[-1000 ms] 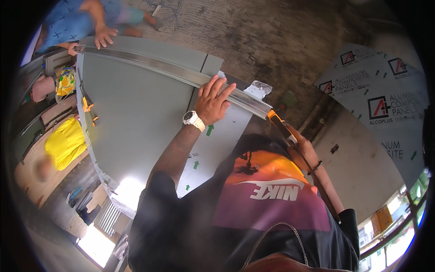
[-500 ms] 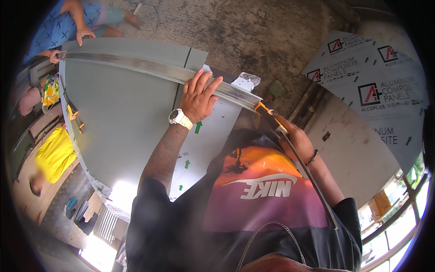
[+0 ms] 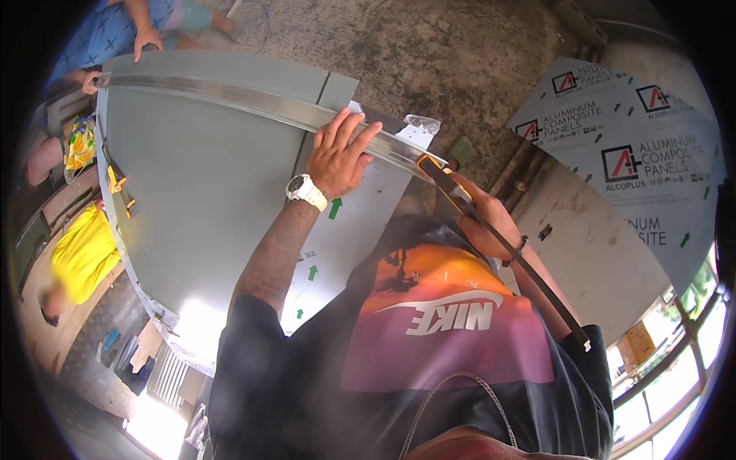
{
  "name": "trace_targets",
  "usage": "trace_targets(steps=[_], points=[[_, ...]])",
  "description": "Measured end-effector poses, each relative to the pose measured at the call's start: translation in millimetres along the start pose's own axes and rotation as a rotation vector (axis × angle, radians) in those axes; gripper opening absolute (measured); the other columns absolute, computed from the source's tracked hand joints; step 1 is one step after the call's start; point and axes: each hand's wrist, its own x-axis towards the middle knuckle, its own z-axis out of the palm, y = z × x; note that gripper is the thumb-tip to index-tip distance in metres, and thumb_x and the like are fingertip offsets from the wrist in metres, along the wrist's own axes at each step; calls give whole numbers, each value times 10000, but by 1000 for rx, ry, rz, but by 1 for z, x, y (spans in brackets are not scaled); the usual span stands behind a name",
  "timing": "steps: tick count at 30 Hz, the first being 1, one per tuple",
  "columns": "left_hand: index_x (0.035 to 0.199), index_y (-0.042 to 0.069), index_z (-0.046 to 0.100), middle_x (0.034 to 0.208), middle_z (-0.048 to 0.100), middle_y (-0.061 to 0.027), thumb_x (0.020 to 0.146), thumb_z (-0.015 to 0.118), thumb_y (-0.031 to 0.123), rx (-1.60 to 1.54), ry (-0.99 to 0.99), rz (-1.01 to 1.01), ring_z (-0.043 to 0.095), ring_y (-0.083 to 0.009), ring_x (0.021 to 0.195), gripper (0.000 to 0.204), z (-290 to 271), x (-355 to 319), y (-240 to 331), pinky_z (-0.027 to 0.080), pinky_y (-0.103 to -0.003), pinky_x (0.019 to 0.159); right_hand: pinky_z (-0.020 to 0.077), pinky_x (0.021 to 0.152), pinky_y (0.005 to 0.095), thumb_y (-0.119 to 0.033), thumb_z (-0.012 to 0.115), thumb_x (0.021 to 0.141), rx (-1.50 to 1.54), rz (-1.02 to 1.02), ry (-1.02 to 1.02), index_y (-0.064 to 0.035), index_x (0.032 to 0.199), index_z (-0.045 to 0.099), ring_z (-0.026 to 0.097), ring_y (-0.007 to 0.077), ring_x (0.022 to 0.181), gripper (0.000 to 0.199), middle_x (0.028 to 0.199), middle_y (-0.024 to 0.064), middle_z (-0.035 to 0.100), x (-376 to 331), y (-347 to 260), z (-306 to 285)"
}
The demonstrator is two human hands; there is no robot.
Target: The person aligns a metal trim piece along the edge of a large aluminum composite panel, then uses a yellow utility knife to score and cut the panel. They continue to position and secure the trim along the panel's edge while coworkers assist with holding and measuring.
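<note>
Orange-and-black bar clamp (image 3: 447, 184) in our grasp is moving: since the frame half a second ago its orange head is shifting inward over the right end of the metal bar (image 3: 230, 95), and its long tail is swinging outward. Our left hand (image 3: 337, 161) is staying on the bar, near that same end, palm down with its fingers spread apart, pressing rather than gripping. Our right hand (image 3: 487, 222) is working just off the bar's right end, its fingers closing around the clamp's body.

Beneath the bar, the gray panel (image 3: 207, 184) is lying flat, spreading out mostly on our side of it. At the bar's left end, a co-worker's hand (image 3: 90, 82) is touching it, while the other hand (image 3: 146, 42) is resting on the panel just beyond the bar.

As we are judging it, the laying of the bar across the panel is looking done, whereas the clamping at its right end is only beginning. We are not able to tell whether the clamp's jaws are biting yet, so the tightening is probably remaining. No clamp is showing at the bar's left end, where fingers are keeping hold.
</note>
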Motion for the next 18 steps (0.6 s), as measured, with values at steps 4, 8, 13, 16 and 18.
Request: trace_targets(steps=[4,8,13,16,18], points=[[1547,244,472,1561,421,-93,910,710,218,6,5,-3,322,-327,1514,681,-2,0,-1,278,-525,1184,523,949,492,-26,583,791,-57,-22,-12,-37,1495,504,666,469,1106,709,1151,327,684,9,-7,4],[1552,239,465,1560,418,-102,899,720,213,1,19,1,322,-331,1515,702,-2,0,-1,276,-523,1189,524,952,497,-53,603,809,-47,-73,-2,-37,1501,492,662,477,1104,701,1150,322,687,12,-9,10],[1528,222,504,1543,436,-111,903,702,205,-19,25,-5,327,-342,1512,655,-1,0,-1,262,-534,1199,522,961,505,-138,658,875,-147,-91,45,-33,1494,496,657,478,1119,649,1180,329,678,11,-10,15],[1527,224,505,1540,440,-117,902,699,201,-22,40,-2,330,-354,1507,655,-1,0,-1,271,-542,1199,521,966,509,-200,679,909,-157,-136,49,-30,1487,504,649,474,1140,627,1220,327,670,9,-12,15],[1524,224,509,1536,442,-125,900,696,208,-37,58,14,333,-362,1503,651,0,0,-1,279,-551,1199,520,966,510,-212,675,925,-171,-113,42,-29,1484,508,645,477,1150,612,1230,324,668,10,-13,14]])
